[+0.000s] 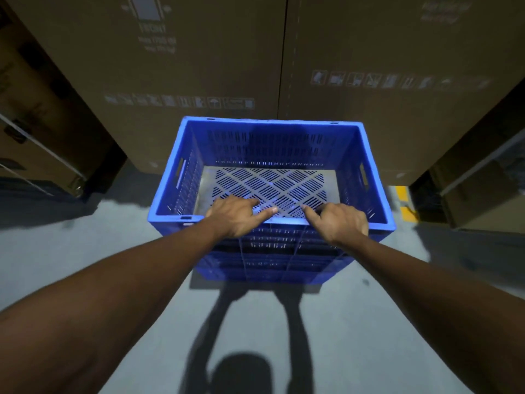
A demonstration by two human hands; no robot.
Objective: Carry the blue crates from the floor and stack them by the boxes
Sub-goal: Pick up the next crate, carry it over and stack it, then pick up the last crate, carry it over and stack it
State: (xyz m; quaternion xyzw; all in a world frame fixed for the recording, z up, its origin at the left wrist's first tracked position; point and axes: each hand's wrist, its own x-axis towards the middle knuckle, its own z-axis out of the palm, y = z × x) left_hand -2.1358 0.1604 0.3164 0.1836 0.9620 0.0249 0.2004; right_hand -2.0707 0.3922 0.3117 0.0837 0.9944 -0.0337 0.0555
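Note:
An empty blue crate (270, 129) with slotted walls and a slotted floor sits on top of another blue crate (264, 265), right in front of tall brown cardboard boxes (199, 66). Both my hands rest on the near rim of the top crate. My left hand (235, 214) has its fingers curled over the rim into the crate, thumb pointing right. My right hand (338, 220) grips the same rim a little to the right, thumb pointing left. The lower crate is mostly hidden under the top one and my arms.
The grey concrete floor (85, 251) spreads to either side and behind the stack. More cardboard boxes with straps (42, 132) stand at the left and boxes (483, 180) at the right. Yellow floor marking (404, 203) shows at the right of the crates.

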